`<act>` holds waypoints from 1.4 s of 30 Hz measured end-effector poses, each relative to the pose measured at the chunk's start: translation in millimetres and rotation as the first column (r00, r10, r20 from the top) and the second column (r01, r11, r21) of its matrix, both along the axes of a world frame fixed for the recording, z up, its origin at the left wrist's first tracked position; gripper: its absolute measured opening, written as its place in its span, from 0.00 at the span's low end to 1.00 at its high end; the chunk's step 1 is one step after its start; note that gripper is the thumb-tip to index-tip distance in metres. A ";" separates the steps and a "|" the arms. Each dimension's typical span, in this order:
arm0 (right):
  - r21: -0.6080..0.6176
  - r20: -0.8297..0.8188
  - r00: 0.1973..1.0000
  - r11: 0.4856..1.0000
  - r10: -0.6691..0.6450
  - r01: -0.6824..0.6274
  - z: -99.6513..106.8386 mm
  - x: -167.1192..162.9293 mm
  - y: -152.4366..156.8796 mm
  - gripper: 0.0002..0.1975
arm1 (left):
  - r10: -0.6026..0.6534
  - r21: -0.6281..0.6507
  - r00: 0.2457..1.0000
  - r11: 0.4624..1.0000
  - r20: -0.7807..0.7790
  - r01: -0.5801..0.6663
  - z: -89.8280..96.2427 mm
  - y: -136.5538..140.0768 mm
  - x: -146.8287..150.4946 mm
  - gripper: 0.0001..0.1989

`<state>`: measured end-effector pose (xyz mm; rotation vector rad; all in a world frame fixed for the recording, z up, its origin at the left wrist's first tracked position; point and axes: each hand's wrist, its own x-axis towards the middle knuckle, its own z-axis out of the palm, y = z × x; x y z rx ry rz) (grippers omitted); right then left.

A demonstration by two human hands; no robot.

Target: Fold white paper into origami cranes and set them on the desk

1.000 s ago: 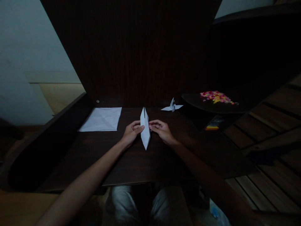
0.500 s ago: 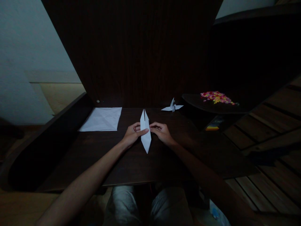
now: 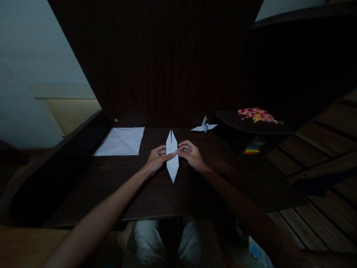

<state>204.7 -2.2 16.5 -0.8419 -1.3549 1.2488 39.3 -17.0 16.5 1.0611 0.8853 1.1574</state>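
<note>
Between my hands is a folded white origami paper (image 3: 172, 166), a long diamond shape with a slit at its far end and a point towards me. My left hand (image 3: 156, 159) grips its left edge, thumb lying across the front and fingers behind. From the other side my right hand (image 3: 192, 155) pinches the right edge, its thumb tip meeting the left thumb near the middle. A finished paper crane (image 3: 205, 128) with spread wings stands farther back on the right. Several creased white paper sheets (image 3: 122, 141) lie stacked at the left.
The dark wooden desk (image 3: 145, 201) has a raised side panel (image 3: 55, 171) on the left and a tall back panel (image 3: 167, 67). On a rounded shelf (image 3: 228, 121) at the right sits a heap of small pink, red and yellow pieces (image 3: 258, 114).
My right thumb has come over onto the front of the folded paper, beside the left thumb. The paper has turned slightly, its near point shifting left.
</note>
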 end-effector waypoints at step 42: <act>-0.093 0.343 0.898 0.962 0.275 -0.258 0.0 0.3 -2.8 0.18 | 0.125 -0.101 0.992 0.987 0.030 -0.122 5.5 2.1 -3.0 0.14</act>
